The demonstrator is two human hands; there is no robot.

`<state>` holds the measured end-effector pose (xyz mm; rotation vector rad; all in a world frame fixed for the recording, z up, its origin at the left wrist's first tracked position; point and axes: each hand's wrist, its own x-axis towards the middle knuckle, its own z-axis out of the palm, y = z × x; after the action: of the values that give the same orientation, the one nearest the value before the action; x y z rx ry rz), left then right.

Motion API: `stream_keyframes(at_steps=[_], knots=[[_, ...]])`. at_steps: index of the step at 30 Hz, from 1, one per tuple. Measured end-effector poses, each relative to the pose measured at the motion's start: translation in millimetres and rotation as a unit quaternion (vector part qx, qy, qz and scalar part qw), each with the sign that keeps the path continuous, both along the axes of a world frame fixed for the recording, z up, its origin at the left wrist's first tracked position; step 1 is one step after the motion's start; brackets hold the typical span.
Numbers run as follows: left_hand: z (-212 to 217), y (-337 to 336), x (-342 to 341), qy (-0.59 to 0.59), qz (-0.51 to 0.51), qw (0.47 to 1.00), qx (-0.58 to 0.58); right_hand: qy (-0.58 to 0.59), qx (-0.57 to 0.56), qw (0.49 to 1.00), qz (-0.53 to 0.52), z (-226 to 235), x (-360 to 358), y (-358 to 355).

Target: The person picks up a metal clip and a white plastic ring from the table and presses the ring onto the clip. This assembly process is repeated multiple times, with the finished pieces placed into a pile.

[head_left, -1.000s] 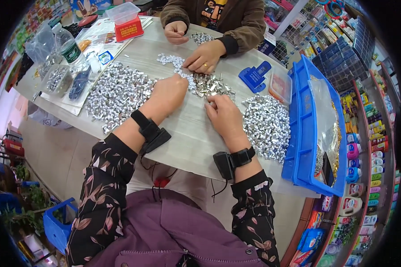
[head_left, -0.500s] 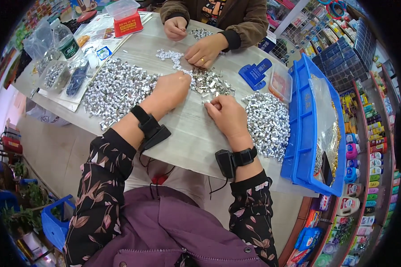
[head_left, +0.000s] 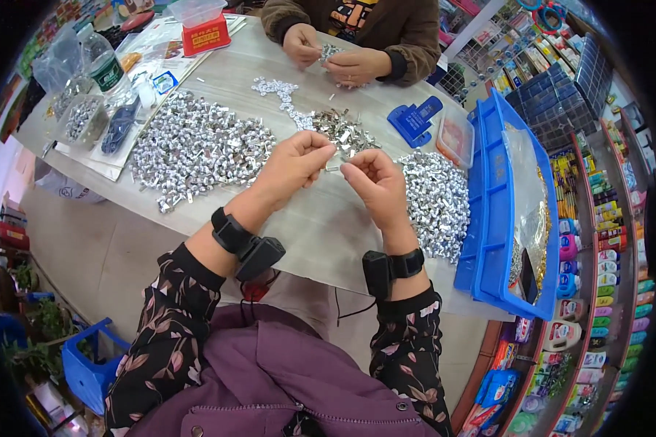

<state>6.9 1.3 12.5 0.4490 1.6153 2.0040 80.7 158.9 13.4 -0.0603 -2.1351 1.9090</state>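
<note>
I see shiny silver metal pieces (head_left: 344,132) heaped near the worktop's (head_left: 313,226) middle. Beside them, the left hand (head_left: 299,164) and right hand (head_left: 379,186) pinch nearly closed; I can't tell on what. Bare surface runs to the near edge.

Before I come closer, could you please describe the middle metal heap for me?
On the pale table, look between the large left pile and the large right pile. Just beyond the left hand and right hand lies the middle heap of small metal pieces. Unlike both silvery-white piles, it looks smaller and darker.
</note>
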Motion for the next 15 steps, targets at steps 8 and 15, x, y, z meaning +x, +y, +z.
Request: stream_keyframes(at_steps=[8,15], knots=[[-4.6,-3.3,-3.8,-0.162,-0.049,0.975,0.144,-0.028,-0.086,0.994,0.059,8.7,3.9,-7.3],[-1.3,0.6,5.6,-0.086,-0.037,0.991,0.097,0.036,-0.042,0.998,0.030,3.3,3.8,-9.9]])
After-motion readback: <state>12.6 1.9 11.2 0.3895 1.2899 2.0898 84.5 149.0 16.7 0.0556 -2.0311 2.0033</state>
